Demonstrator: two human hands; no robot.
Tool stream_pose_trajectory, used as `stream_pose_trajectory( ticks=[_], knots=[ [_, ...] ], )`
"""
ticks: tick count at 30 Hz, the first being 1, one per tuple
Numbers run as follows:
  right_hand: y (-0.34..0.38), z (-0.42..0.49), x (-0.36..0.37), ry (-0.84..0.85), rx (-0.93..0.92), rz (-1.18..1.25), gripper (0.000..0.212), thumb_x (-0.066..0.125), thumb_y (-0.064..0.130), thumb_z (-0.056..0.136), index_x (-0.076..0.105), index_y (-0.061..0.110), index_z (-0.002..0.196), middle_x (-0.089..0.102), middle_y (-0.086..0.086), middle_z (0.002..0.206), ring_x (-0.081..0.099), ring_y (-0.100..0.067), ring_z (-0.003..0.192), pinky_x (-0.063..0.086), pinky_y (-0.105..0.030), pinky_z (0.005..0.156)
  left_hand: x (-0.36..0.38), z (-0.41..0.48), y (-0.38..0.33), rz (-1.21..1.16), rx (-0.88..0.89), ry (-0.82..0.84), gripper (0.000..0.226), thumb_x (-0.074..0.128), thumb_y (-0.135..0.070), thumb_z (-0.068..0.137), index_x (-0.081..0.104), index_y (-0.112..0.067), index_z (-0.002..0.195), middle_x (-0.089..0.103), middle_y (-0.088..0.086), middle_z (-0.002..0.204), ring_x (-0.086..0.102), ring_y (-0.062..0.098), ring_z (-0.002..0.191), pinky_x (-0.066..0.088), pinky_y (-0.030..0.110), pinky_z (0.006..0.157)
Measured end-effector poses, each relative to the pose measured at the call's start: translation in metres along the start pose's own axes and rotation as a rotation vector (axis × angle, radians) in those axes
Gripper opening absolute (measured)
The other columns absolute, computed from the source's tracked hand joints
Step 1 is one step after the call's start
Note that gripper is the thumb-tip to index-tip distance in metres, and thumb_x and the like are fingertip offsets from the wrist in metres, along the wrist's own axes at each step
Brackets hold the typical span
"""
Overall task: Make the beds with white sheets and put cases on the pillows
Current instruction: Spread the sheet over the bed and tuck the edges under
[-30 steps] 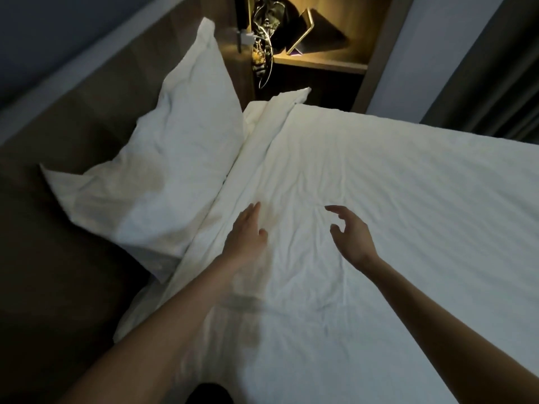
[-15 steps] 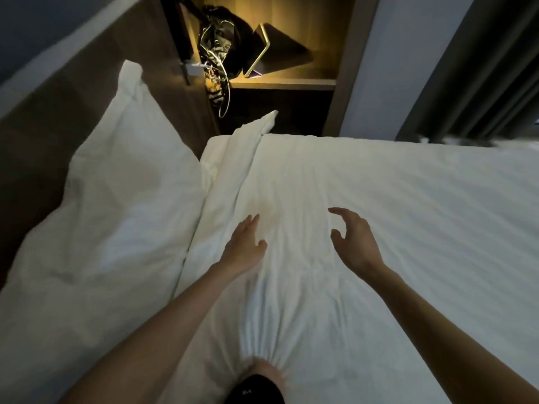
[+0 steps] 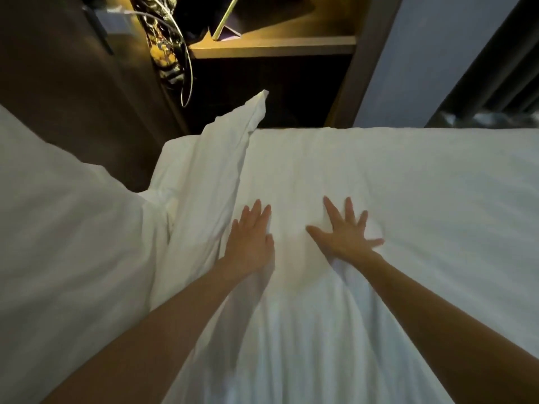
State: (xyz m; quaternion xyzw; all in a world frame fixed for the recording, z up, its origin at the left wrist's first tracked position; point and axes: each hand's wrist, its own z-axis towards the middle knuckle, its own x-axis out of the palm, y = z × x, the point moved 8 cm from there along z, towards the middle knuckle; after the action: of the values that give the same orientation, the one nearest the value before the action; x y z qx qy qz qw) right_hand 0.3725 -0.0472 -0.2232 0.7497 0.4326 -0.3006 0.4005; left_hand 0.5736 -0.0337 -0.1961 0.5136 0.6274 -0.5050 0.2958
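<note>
A white sheet (image 3: 408, 199) covers the bed, with wrinkles gathered toward me between my arms. Its folded-back edge (image 3: 215, 170) runs up the left side and ends in a raised corner. My left hand (image 3: 250, 240) lies flat on the sheet beside that fold, fingers straight and together. My right hand (image 3: 347, 231) presses flat on the sheet a little to the right, fingers spread wide. A white cased pillow (image 3: 58, 228) leans at the left against the dark headboard (image 3: 73, 91).
Beyond the bed's far edge stands a lit wooden shelf (image 3: 274, 48) with a dark gap under it. A patterned bag with a cord (image 3: 169, 48) hangs by the headboard. A grey wall (image 3: 423, 68) and dark curtain (image 3: 495, 71) rise at the right.
Both hands have dropped from hovering with loosely bent fingers to lying flat on the sheet. The right fingers spread out. The view has moved forward, toward the far edge of the bed.
</note>
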Motion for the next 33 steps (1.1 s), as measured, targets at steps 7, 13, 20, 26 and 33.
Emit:
stream_pose_trajectory(
  ticks=[7, 13, 20, 26, 33],
  knots=[
    [-0.002, 0.055, 0.028, -0.361, 0.022, -0.180, 0.078, 0.002, 0.088, 0.076, -0.025, 0.053, 0.140, -0.034, 0.006, 0.154, -0.033, -0.031, 0.140, -0.017, -0.072, 0.103, 0.005, 0.099, 0.014, 0.219, 0.112, -0.186, 0.054, 0.020, -0.039, 0.103, 0.000, -0.033, 0.153, -0.012, -0.004, 0.161, -0.012, 0.019, 0.148, -0.007, 0.044, 0.119],
    [0.009, 0.075, 0.017, -0.498, -0.063, -0.205, 0.070, 0.006, 0.075, 0.087, -0.010, 0.047, 0.148, -0.021, 0.003, 0.159, -0.022, -0.030, 0.145, -0.014, -0.065, 0.109, -0.030, 0.171, 0.039, -0.079, 0.075, -0.268, 0.051, 0.031, -0.035, 0.103, 0.018, -0.033, 0.152, -0.003, -0.002, 0.162, -0.008, 0.018, 0.148, -0.009, 0.028, 0.118],
    [0.012, 0.090, 0.010, -0.520, -0.107, -0.228, 0.066, 0.005, 0.070, 0.089, -0.008, 0.045, 0.149, -0.020, 0.004, 0.159, -0.020, -0.028, 0.146, -0.008, -0.064, 0.112, -0.108, 0.192, 0.166, 0.115, -0.361, -0.191, 0.059, 0.028, -0.049, 0.100, 0.009, -0.029, 0.154, -0.009, 0.008, 0.161, -0.003, 0.036, 0.147, 0.007, 0.050, 0.117],
    [0.014, 0.090, 0.009, -0.526, -0.113, -0.236, 0.066, 0.004, 0.069, 0.089, -0.006, 0.044, 0.150, -0.019, 0.003, 0.160, -0.018, -0.029, 0.146, -0.008, -0.064, 0.112, -0.107, 0.185, 0.167, 0.163, -0.397, -0.261, 0.050, 0.022, -0.037, 0.103, 0.015, -0.031, 0.152, 0.010, 0.012, 0.159, 0.006, 0.042, 0.145, 0.010, 0.053, 0.116],
    [0.012, 0.091, 0.010, -0.542, -0.115, -0.232, 0.065, 0.007, 0.068, 0.091, -0.006, 0.045, 0.150, -0.017, 0.003, 0.160, -0.019, -0.029, 0.146, -0.009, -0.064, 0.112, -0.067, 0.158, 0.065, 0.015, -0.191, -0.366, 0.049, 0.019, -0.036, 0.104, 0.015, -0.033, 0.153, 0.009, 0.005, 0.161, 0.003, 0.029, 0.148, -0.001, 0.050, 0.119]
  ],
)
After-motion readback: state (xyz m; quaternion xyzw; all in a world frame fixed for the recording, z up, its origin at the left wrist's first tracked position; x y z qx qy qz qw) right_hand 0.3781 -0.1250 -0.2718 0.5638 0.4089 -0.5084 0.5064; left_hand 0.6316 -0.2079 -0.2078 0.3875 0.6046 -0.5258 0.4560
